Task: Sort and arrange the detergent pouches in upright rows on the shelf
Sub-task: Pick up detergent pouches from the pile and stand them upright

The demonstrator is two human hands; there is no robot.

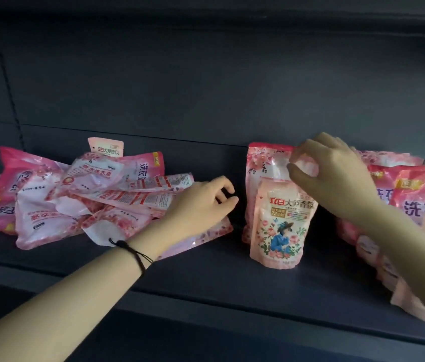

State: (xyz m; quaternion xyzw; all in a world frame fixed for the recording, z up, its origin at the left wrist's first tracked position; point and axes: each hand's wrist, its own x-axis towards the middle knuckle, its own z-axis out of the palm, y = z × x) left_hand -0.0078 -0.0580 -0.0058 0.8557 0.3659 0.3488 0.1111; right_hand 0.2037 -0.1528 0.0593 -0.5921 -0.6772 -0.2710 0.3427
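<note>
Head view: the right hand (pixel 331 173) pinches the top edge of a tall pink floral stand-up pouch (pixel 263 163). It stands upright towards the back of the dark grey metal shelf (pixel 206 278), just behind a smaller peach plastic pouch printed with a figure in blue (pixel 282 223). The left hand (pixel 201 205) rests on the right edge of a jumbled heap of flat pink pouches (pixel 75 199), fingers loosely curled and gripping nothing I can make out. More pink pouches (pixel 415 194) lean at the right. The pouches look soft, liquid-filled and slippery. They will probably sag, so the stiffer top seam seems the best hold. A dark back panel (pixel 206 87) closes the bay.
</note>
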